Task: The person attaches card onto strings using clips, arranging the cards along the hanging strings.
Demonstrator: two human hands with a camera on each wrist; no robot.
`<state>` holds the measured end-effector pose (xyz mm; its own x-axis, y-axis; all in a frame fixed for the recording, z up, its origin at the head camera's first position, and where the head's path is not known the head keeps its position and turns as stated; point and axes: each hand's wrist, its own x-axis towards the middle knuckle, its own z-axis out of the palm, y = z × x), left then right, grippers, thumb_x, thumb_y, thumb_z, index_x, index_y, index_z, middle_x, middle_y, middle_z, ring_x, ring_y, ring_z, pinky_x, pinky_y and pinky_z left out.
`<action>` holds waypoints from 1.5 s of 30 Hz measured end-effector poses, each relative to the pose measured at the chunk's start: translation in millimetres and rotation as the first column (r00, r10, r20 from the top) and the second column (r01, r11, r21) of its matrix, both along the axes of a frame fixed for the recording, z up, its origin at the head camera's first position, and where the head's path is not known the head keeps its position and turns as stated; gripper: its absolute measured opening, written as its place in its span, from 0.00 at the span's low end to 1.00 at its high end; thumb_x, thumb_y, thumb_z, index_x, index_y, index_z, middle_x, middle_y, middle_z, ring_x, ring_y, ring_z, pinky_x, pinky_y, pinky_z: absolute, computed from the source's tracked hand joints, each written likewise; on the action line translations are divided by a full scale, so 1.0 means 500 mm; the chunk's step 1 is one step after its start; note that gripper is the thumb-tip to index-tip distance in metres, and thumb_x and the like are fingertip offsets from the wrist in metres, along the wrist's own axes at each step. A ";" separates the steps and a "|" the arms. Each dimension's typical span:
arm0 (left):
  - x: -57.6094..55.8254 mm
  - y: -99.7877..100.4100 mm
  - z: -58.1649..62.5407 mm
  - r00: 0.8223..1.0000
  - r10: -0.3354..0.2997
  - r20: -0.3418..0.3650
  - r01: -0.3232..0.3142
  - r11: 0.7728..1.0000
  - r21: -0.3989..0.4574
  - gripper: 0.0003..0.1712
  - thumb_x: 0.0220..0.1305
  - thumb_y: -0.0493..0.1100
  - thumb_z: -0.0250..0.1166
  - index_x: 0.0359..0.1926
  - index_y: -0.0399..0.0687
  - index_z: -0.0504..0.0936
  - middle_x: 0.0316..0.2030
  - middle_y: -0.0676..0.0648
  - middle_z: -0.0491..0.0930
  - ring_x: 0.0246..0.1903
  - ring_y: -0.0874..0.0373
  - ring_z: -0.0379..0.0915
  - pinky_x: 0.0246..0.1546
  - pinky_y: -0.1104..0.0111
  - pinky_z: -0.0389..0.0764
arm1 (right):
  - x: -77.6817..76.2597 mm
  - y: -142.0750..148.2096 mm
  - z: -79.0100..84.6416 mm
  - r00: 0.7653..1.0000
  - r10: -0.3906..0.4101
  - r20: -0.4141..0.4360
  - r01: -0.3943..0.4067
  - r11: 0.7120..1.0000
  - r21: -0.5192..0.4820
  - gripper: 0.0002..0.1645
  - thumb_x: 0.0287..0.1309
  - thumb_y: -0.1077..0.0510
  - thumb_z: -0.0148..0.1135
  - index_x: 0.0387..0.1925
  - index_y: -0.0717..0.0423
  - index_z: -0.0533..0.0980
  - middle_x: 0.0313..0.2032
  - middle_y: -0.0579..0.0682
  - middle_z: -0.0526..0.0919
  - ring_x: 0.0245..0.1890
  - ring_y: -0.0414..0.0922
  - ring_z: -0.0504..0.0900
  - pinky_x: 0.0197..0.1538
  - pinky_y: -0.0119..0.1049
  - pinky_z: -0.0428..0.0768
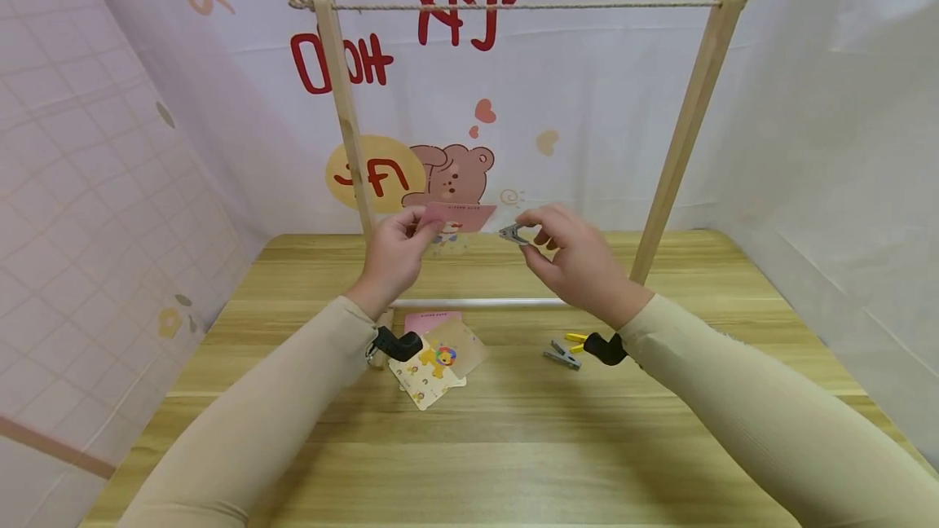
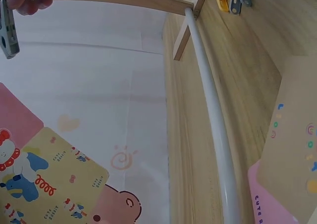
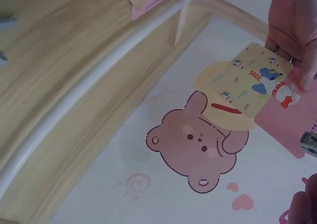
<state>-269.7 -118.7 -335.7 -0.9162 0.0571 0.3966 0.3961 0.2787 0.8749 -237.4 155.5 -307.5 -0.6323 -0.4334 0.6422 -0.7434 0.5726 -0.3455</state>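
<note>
My left hand [image 1: 396, 255] pinches a pink and pale-yellow card [image 1: 473, 217] between thumb and fingers, up in front of the wooden frame. A cartoon figure is printed across the card's two colours, plain in the right wrist view on the yellow part [image 3: 247, 80]. To the right, my right hand [image 1: 579, 259] pinches a grey clothespin [image 1: 513, 235] by its handles with thumb and fingertips. The clothespin's nose points left at the card's right edge, a small gap apart in the head view. At the left wrist view's top left, the same clothespin [image 2: 8, 30] hangs from the fingertips.
A twine line [image 1: 528, 6] runs between two wooden posts [image 1: 685, 137] above the hands. A white rod [image 1: 477, 301] crosses low between them. Several printed cards [image 1: 433, 365] overlap on the table, left of a grey clothespin [image 1: 562, 355] and a yellow clothespin [image 1: 575, 339].
</note>
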 end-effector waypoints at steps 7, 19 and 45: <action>-0.002 -0.002 0.011 1.000 0.005 0.011 -0.005 1.000 0.005 0.12 0.76 0.50 0.65 0.49 0.48 0.86 0.36 0.50 0.76 0.31 0.55 0.65 0.27 0.72 0.67 | -0.003 -0.012 0.016 0.997 0.013 0.073 -0.004 0.991 -0.135 0.16 0.63 0.69 0.69 0.52 0.60 0.81 0.48 0.56 0.86 0.35 0.46 0.85 0.41 0.41 0.86; -0.010 0.006 0.036 1.000 -0.011 -0.018 0.013 0.998 0.061 0.14 0.77 0.48 0.65 0.51 0.43 0.85 0.39 0.47 0.80 0.31 0.57 0.65 0.30 0.72 0.68 | -0.014 -0.033 0.051 0.997 0.046 0.057 -0.033 0.976 -0.215 0.16 0.64 0.68 0.69 0.53 0.60 0.80 0.47 0.57 0.86 0.32 0.43 0.83 0.39 0.29 0.81; -0.040 0.012 0.121 0.991 0.049 -0.121 -0.029 0.987 0.159 0.11 0.78 0.47 0.62 0.49 0.44 0.82 0.49 0.44 0.86 0.44 0.56 0.79 0.52 0.64 0.81 | -0.041 -0.079 0.143 1.000 0.020 0.001 -0.019 0.955 -0.297 0.10 0.69 0.68 0.65 0.50 0.64 0.80 0.45 0.56 0.82 0.36 0.43 0.80 0.42 0.27 0.77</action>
<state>-289.7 -112.8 -275.0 -0.8595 -0.0497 0.5088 0.4961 0.1593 0.8535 -257.9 115.9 -236.1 -0.6281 -0.2354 0.7416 -0.7519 0.4288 -0.5007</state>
